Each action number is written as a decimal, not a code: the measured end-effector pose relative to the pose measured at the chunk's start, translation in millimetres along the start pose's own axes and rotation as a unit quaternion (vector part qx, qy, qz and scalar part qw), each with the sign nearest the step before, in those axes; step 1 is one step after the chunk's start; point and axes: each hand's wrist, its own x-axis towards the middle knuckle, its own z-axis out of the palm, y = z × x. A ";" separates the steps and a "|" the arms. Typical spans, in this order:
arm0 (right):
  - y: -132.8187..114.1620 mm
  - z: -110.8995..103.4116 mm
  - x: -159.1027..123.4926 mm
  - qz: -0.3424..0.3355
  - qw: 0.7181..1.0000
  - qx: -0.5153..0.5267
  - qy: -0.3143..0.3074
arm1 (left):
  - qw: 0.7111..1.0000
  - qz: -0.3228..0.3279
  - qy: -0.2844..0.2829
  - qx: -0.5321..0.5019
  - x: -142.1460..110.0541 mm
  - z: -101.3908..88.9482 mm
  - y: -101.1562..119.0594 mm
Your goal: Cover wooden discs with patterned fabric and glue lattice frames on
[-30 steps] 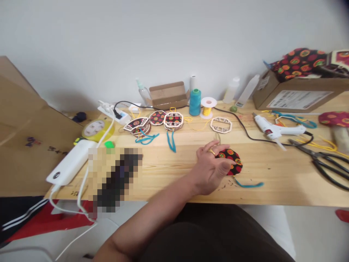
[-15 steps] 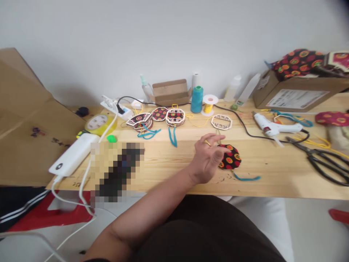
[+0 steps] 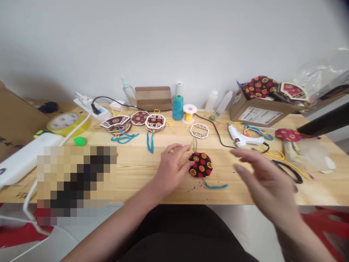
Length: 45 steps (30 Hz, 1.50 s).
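Observation:
A round, black patterned fabric piece (image 3: pixel 201 165) lies on the wooden table with a teal cord (image 3: pixel 216 186) trailing from its lower edge and a thin loop at its top. At its left edge is my left hand (image 3: pixel 173 165), thumb and fingers apart, the thumb tip overlapping the rim; whether it presses on it I cannot tell. To the right of the piece hovers my right hand (image 3: pixel 268 185), slightly blurred, with thumb and fingers apart and nothing between them. Just behind the piece lies a pale wooden lattice frame (image 3: pixel 199 125).
A white hot glue gun (image 3: pixel 245 138) and partly hidden scissors (image 3: pixel 290 171) lie to the right. Finished ornaments (image 3: pixel 155 122), a teal thread cone (image 3: pixel 178 108) and a yellow thread spool (image 3: pixel 189 114) stand behind. A cardboard box (image 3: pixel 256 112) holds fabric pieces. Yellow tape (image 3: pixel 67 122) lies left.
My right hand has come into view from the right. My left hand has drawn back to the left edge of the fabric piece. The view has turned to the right.

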 end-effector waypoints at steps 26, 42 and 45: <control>44.0 40.2 -9.7 -0.144 0.933 -0.178 -0.276 | 0.976 0.116 -0.067 0.169 -7.4 23.2 2.4; 45.4 44.9 -10.3 -0.150 0.927 -0.198 -0.282 | 0.979 0.084 -0.061 0.177 -8.0 24.7 3.7; 44.1 43.1 -10.0 -0.145 0.931 -0.184 -0.280 | 0.981 0.086 -0.052 0.168 -8.9 24.2 2.2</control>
